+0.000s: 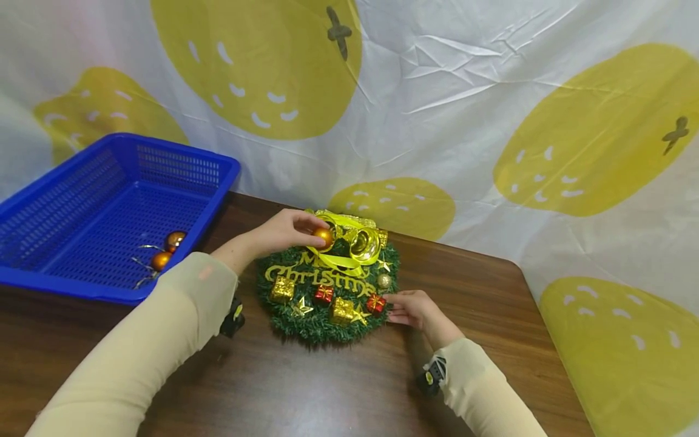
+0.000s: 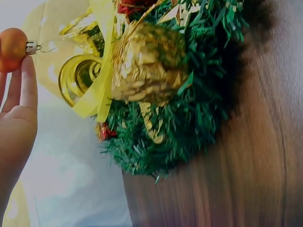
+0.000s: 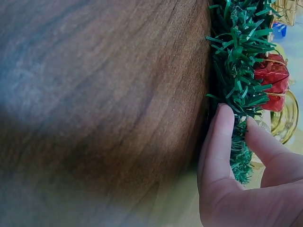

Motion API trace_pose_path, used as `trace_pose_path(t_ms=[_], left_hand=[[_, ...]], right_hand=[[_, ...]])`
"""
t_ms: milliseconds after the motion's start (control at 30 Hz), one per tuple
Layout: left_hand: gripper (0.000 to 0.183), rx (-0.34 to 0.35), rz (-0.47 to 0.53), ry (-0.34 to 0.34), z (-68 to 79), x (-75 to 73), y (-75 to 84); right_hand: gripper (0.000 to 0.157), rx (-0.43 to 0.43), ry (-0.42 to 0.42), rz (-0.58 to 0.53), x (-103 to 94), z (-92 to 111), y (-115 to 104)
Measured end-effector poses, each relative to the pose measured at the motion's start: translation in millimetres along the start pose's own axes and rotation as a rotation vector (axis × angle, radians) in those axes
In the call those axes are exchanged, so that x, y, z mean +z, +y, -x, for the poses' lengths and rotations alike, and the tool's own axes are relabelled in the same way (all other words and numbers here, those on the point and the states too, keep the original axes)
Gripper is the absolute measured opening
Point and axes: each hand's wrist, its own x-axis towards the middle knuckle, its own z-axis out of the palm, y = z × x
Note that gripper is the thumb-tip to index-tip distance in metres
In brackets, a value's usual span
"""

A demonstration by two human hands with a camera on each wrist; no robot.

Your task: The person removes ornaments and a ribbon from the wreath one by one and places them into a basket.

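Where ribbon (image 1: 344,263) crosses wreath (image 1: 319,328) | lettering (image 1: 322,278) partly hidden | left grip (image 1: 283,232) pinches bauble (image 1: 324,238)

Left sleeve (image 1: 125,358): pale cream, wrinkled, faint pink spot near cuff. Right sleeve (image 1: 486,385) matches. Black wrist units (image 1: 229,325), small yellow marks.

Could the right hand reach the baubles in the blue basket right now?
Probably not easily: the right hand pinches the wreath, and the left sleeve lies between that hand and the baubles.
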Motion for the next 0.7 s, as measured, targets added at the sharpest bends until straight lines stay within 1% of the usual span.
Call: trace_pose_path(t_ms=[67, 133, 300, 433, 500, 700], left_hand=[[0.042, 0.002, -0.003, 0.010, 1.3, -3.4, 0.5], [0.041, 0.000, -0.006, 0.024, 2.8, -7.0, 0.9], [0.040, -0.007, 0.002, 0.044, 6.8, -17.3, 2.0], [0.041, 0.005, -0.013, 0.061, 10.9, -29.7, 4.3], [0.041, 0.011, -0.031, 0.081, 13.1, -38.1, 5.8], [0.040, 0.002, -0.080, 0.190, 20.7, -61.8, 11.2]], right_hand=[[0.025, -0.003, -0.001, -0.007, 0.0, 0, 0], [0.019, -0.006, -0.007, -0.008, -0.2, -1, 0], [0.013, -0.008, 0.000, -0.011, -0.8, -1, 2], [0.009, -0.006, 0.002, -0.005, -1.1, -1, 1], [0.009, -0.008, 0.002, -0.006, -0.9, -1, 1], [0.011, -0.008, 0.003, 0.004, -1.2, 0, 0]])
